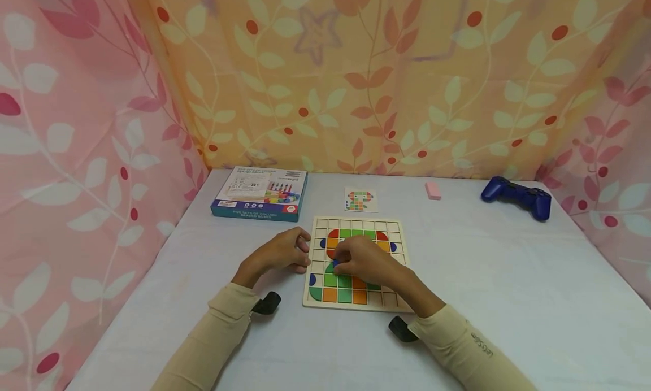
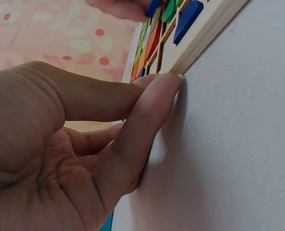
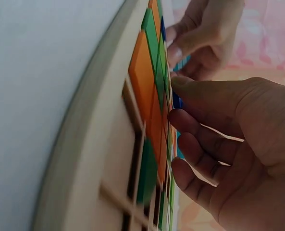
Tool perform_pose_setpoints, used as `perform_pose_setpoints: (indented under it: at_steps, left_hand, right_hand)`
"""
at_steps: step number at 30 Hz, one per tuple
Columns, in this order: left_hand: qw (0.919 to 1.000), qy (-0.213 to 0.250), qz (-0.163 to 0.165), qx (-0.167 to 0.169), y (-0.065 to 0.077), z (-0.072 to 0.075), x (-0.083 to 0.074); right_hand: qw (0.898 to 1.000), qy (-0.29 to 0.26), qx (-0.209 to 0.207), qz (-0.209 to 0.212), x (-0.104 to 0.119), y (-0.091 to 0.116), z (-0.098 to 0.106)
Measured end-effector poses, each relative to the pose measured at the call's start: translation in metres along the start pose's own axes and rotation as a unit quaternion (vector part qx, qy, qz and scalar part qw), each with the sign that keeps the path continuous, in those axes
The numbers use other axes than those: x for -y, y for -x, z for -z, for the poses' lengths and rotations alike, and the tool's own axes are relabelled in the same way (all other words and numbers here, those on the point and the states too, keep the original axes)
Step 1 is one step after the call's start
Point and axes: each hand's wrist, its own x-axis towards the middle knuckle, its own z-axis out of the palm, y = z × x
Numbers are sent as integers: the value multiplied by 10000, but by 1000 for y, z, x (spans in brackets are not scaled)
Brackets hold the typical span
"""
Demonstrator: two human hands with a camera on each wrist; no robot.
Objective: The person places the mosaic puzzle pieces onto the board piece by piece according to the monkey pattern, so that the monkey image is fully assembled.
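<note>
A wooden grid board (image 1: 319,224) lies flat, with red, green, orange and blue shaped tiles set in many of its squares. Over its left half, my right hand (image 1: 367,261) pinches a small blue tile (image 1: 335,263) between thumb and fingers; much of this tile is hidden. The same blue tile (image 3: 177,100) shows under the thumb in the right wrist view. Loosely bent, my left hand (image 1: 286,251) has its fingertips right at the board's left edge. A blue half-round tile (image 2: 188,21) sits in a square near that edge in the left wrist view.
A printed picture card (image 1: 361,200) lies behind the board, showing a similar coloured pattern. At the back left is a flat teal box (image 1: 259,193). A pink block (image 1: 433,191) and a blue game controller (image 1: 516,197) are at the back right. Patterned cloth (image 1: 386,97) hangs around the table.
</note>
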Motion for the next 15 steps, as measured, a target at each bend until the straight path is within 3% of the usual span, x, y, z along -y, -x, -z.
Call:
perform_pose_setpoints:
  at_steps: [7,15]
  left_hand:
    - [10000,5,-97,12,1,1,0]
    - [9997,116,-227,27,0,1,2]
  right_hand:
    - [9993,117,27,346,13,-12,-10]
    - [9992,336,62,192,21,-24,-19]
